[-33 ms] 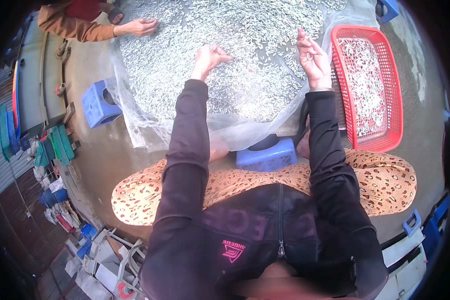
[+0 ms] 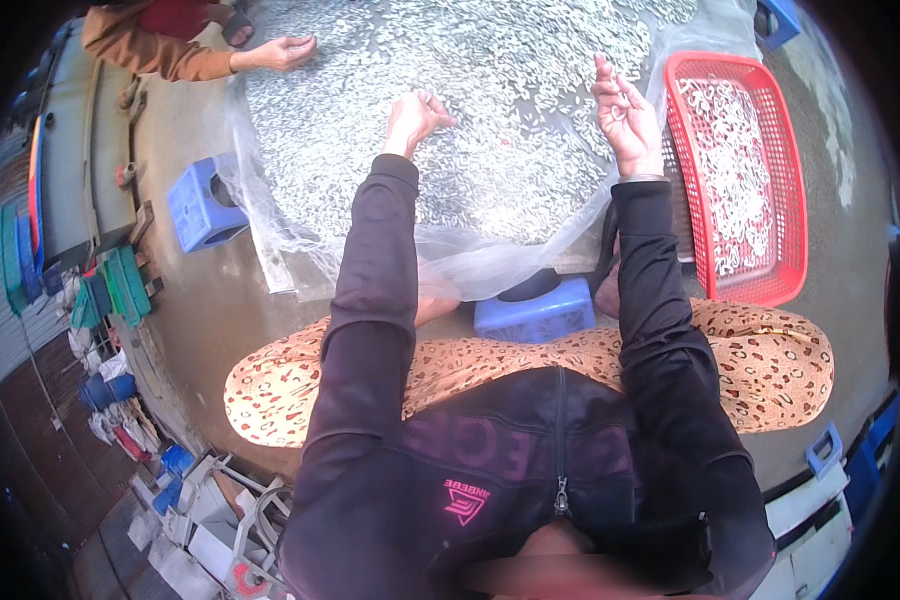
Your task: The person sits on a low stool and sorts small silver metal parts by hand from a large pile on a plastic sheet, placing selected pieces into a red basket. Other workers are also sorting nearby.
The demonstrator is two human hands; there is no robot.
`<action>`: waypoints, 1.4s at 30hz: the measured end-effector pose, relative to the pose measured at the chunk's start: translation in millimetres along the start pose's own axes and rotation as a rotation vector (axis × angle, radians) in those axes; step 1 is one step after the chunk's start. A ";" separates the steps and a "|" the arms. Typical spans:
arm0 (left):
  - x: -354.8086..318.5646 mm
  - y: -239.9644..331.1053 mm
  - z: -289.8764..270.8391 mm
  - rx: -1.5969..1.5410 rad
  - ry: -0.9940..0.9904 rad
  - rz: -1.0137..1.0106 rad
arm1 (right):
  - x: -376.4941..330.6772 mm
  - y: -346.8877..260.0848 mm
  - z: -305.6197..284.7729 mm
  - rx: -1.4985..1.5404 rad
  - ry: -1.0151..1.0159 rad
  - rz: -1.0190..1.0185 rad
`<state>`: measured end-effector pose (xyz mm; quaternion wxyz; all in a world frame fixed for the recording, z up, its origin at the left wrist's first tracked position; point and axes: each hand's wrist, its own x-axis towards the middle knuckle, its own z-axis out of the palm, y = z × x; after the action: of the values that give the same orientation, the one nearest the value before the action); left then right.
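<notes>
My left hand (image 2: 415, 122) hangs over a wide layer of small whitish pieces (image 2: 320, 170) spread on a pale net sheet. Its thumb and fingers are pinched together; whatever lies between them is too small to name. My right hand (image 2: 627, 125) is turned palm up at the layer's right side, near the red basket. The fingers are half curled round a small white curled piece (image 2: 618, 113) in the palm. A red perforated basket (image 2: 798, 215) stands to the right, with many white curled pieces (image 2: 732, 170) inside.
At the upper left, another person's hand (image 2: 278, 54) in a brown sleeve reaches over the layer. Blue plastic stools stand at the left (image 2: 202, 205) and before my knees (image 2: 535, 310). The net (image 2: 460, 258) hangs over the near edge. Crates and clutter (image 2: 210, 520) lie lower left.
My left hand's fingertips have drawn in slightly toward the palm. My right hand keeps its place and pose. The whole view has shifted very slightly.
</notes>
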<state>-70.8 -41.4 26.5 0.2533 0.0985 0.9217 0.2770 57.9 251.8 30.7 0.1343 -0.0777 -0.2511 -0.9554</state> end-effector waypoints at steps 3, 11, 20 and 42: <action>-8.0 -2.8 -18.9 -0.251 -0.077 -0.004 | 9.1 13.1 -2.8 -0.319 0.331 -0.271; -4.2 24.1 -36.3 -0.118 -0.041 -0.040 | 5.6 28.6 -14.4 -0.476 0.271 -0.265; -45.2 166.6 2.6 0.209 -0.217 0.562 | 7.7 61.8 -29.4 -0.528 0.566 -0.283; 109.0 58.9 46.7 -0.162 0.202 -0.110 | 97.3 -89.1 -24.3 -2.355 1.302 -0.792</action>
<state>-136.9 63.9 -19.0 0.1810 -0.0013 0.9212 0.3445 -63.1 293.1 -10.1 -0.1928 0.3829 0.7885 -0.4410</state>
